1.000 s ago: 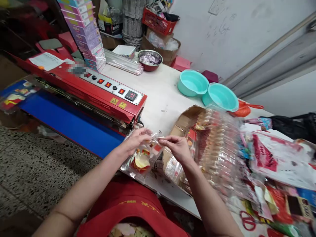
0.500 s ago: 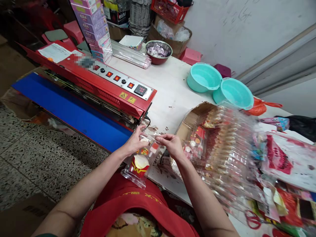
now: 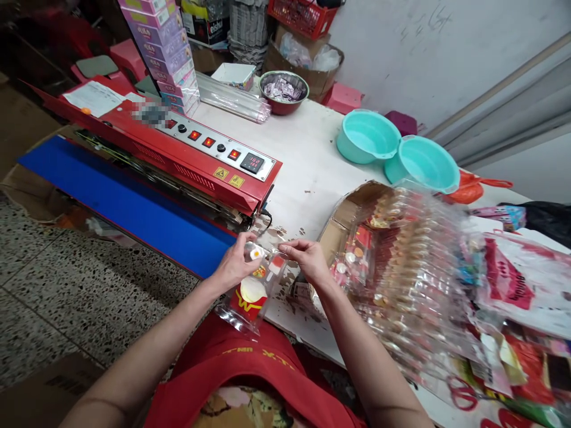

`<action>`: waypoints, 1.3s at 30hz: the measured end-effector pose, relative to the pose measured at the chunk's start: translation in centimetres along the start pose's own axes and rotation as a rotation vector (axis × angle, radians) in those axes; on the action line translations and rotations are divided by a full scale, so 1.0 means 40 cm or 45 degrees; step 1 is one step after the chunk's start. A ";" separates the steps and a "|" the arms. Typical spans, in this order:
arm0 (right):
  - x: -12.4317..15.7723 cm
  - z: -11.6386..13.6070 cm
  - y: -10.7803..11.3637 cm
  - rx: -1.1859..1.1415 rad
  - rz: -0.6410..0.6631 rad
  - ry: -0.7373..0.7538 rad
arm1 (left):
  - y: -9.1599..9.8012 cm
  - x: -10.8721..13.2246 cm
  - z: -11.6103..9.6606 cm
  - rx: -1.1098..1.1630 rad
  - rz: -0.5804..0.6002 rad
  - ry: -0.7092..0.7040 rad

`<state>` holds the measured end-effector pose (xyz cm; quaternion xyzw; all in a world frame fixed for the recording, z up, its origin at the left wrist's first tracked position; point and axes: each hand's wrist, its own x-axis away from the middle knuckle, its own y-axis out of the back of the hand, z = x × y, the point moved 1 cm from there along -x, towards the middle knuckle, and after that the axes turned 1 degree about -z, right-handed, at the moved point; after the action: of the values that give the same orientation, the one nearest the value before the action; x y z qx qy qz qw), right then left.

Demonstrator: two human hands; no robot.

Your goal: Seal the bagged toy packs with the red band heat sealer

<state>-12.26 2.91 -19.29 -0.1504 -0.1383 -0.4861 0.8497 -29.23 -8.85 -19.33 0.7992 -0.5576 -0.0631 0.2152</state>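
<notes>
Between my hands hangs a clear plastic bag (image 3: pixel 270 284) holding small toy food pieces: a fried egg (image 3: pixel 256 254), an ice pop (image 3: pixel 276 263) and a red fries box (image 3: pixel 248 299) with a yellow mark. My left hand (image 3: pixel 237 261) grips the bag's upper left edge, its fingers curled over the top. My right hand (image 3: pixel 307 258) pinches the upper right corner between thumb and fingertips. Just beyond the bag is the near end of a red band sealer (image 3: pixel 223 175) with a blue belt (image 3: pixel 120 202). The lower end of the bag hangs over my red apron.
To the right, a cardboard box (image 3: pixel 350 208) holds many similar filled bags (image 3: pixel 405 267). Red-handled scissors (image 3: pixel 463 393) lie near the front edge among loose packaging. Two turquoise basins (image 3: pixel 368 139), a metal bowl of sachets (image 3: pixel 284 92) and stacked boxes (image 3: pixel 165 53) stand farther back.
My left hand has shifted slightly down and left along the bag's top, and the fried egg now shows more clearly. My right hand keeps its pinch. The view has moved slightly.
</notes>
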 end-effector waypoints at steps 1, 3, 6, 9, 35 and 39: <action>-0.004 -0.002 -0.002 -0.005 0.002 -0.006 | -0.003 0.002 -0.001 -0.090 0.009 -0.007; -0.012 -0.010 -0.007 -0.014 -0.003 -0.017 | -0.013 0.002 0.001 -0.210 -0.021 0.003; -0.022 -0.027 -0.015 0.001 -0.001 -0.029 | -0.032 0.000 0.008 -0.293 -0.161 0.015; -0.025 -0.037 -0.018 0.032 0.015 -0.012 | -0.041 -0.004 0.017 -0.231 -0.330 0.046; -0.044 -0.018 -0.051 0.021 0.176 0.017 | 0.039 -0.088 -0.026 0.903 -0.023 0.661; -0.047 -0.030 -0.057 0.068 0.107 0.037 | 0.009 -0.090 0.004 0.892 -0.291 0.532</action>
<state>-15.06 2.82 -20.82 -0.1262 -0.1324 -0.4483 0.8749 -30.94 -5.69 -19.82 0.8764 -0.3976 0.2700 0.0306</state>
